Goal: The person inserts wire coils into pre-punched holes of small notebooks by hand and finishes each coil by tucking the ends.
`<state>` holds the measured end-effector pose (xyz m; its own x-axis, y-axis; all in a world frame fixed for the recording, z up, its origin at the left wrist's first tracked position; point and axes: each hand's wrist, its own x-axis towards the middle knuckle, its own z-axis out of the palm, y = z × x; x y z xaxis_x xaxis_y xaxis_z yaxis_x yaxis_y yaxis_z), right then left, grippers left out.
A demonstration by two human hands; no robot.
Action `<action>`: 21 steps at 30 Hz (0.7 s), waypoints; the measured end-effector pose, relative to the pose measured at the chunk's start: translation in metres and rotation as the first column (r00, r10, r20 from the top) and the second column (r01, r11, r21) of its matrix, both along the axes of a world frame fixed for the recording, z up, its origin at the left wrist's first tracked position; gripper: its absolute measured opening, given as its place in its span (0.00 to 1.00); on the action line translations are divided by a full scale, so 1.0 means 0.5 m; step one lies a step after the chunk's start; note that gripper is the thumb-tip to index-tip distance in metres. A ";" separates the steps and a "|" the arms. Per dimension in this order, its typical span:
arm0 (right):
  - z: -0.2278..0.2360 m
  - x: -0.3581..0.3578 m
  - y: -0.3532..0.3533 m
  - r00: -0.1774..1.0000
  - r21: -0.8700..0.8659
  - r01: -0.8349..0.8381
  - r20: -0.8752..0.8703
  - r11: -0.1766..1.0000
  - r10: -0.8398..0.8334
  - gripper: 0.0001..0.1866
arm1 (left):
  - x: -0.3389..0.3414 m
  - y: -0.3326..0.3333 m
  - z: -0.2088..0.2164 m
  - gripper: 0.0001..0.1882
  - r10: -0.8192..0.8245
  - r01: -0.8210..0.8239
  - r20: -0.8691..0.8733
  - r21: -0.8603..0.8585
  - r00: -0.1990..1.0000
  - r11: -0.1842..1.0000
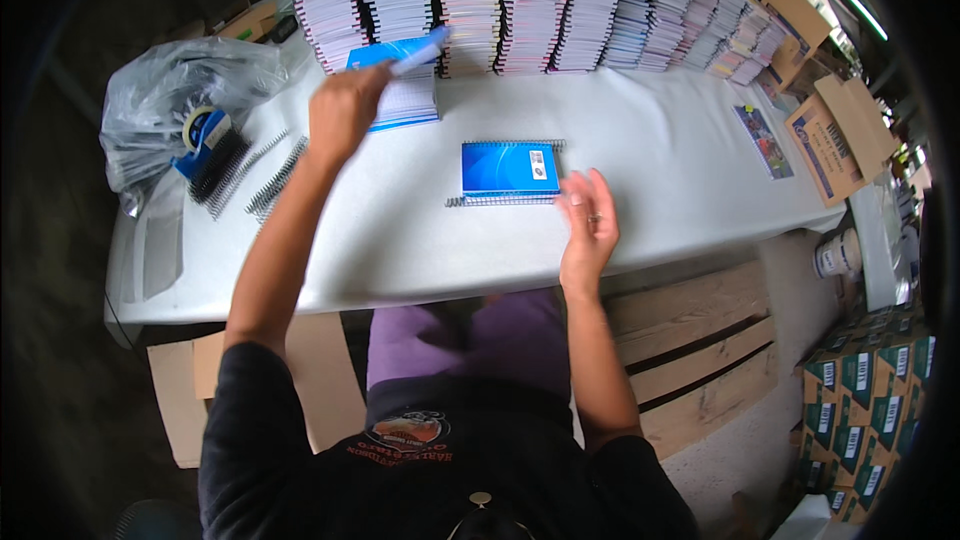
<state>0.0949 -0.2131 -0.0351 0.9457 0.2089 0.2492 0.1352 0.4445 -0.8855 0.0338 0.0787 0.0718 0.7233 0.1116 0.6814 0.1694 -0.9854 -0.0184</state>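
Observation:
My left hand (pixel 350 112) is over the far left part of the table, closed on a thin blue-and-white booklet (pixel 420 53) that is blurred by motion. Right below it stands a stack of unbound blue-covered booklets (pixel 408 105). In the middle of the table lies a small blue notebook (pixel 505 168), flat. A wire spiral coil shows along its far edge, and another coil (pixel 500 202) runs along its near edge; whether either is threaded in, I cannot tell. My right hand (pixel 588 225) hovers at the notebook's right near corner, fingers apart and holding nothing.
Tall stacks of spiral-bound books (pixel 470 10) line the back. On the left are loose black coils (pixel 275 180), a blue tape dispenser (pixel 203 140) and a clear plastic bag (pixel 180 75). A cardboard box (pixel 840 135) and a colourful printed sheet (pixel 763 142) are at the right.

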 end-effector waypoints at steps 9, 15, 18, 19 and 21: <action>0.058 -0.050 0.018 0.880 -0.149 -0.472 -0.024 0.869 0.474 0.17 | -0.154 0.049 -0.106 0.24 -0.052 0.049 -0.014 -0.166 0.999 0.985; -0.008 -0.067 0.060 0.824 -0.364 -0.509 0.055 0.780 0.563 0.15 | -0.217 0.274 -0.190 0.17 0.412 -0.512 -0.317 -0.382 0.854 0.769; 0.016 -0.077 0.079 0.800 -0.347 -0.528 0.103 0.775 0.591 0.13 | -0.251 0.289 -0.167 0.12 0.359 -0.362 -0.044 -0.112 0.932 0.926; 0.026 -0.071 0.081 0.804 -0.320 -0.516 0.138 0.795 0.578 0.12 | -0.239 0.263 -0.156 0.12 0.254 -0.253 -0.034 -0.290 0.967 0.923; 0.001 -0.060 0.071 0.826 -0.363 -0.501 0.070 0.785 0.560 0.12 | -0.202 0.184 -0.129 0.12 0.033 -0.066 -0.066 -0.611 0.997 0.789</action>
